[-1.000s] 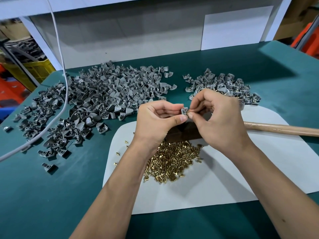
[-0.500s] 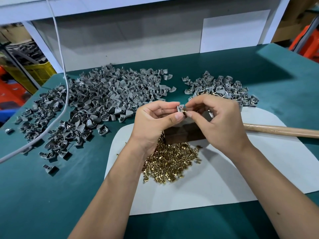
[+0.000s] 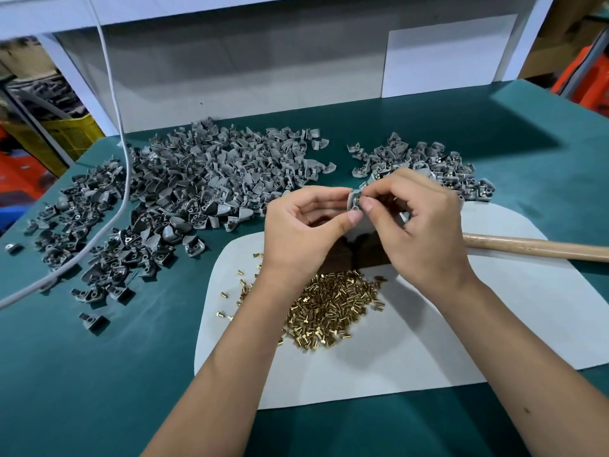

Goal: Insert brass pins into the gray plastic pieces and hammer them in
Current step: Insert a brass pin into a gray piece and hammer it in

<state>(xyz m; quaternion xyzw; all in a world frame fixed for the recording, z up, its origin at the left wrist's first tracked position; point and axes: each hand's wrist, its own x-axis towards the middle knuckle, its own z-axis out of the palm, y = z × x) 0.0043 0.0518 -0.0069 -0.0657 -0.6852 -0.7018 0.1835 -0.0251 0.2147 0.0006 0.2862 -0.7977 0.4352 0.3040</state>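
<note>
Head view: your left hand (image 3: 306, 232) pinches a gray piece (image 3: 355, 202) at frame center; your right hand (image 3: 418, 225) pinches a brass pin (image 3: 358, 200) touching it from the right. Pin pile (image 3: 333, 305) lies below.

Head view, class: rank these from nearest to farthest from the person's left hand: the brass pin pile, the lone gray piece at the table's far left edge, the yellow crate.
1. Brass pin pile: just below the left hand, on the white mat.
2. Lone gray piece: far left on the table.
3. Yellow crate: beyond the table's left corner.
</note>
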